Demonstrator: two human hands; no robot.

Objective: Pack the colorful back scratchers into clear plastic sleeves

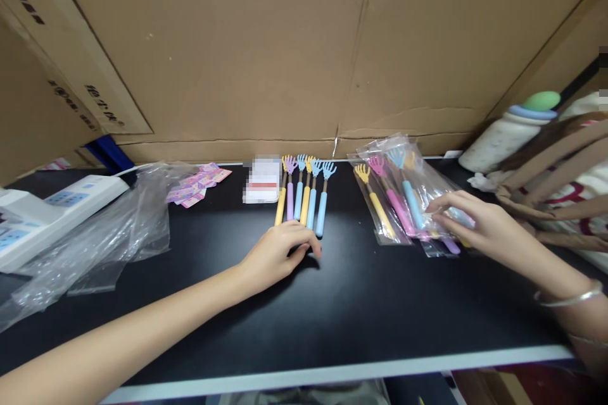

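Soft, moderate light lays a pale sheen on the black tabletop (361, 297) and glints on the loose clear plastic (140, 221); shadow pools under the left hand (284, 248). Edges stretch — and a white rectangular item (264, 181) (partly pixelated) is unreadable.

The left hand (278, 250) covers the lower ends of some loose back scratchers (298, 199); whether it touches them cannot be told. The right hand (475, 221) hides part of the bagged back scratchers (398, 209) (their overlapping film obscures the count). Pixelation blurs the phone (263, 180), and print on the pink cards (198, 183) is too small to read. Picture edges crop the power strip (90, 193) and the cloth bag (577, 193).
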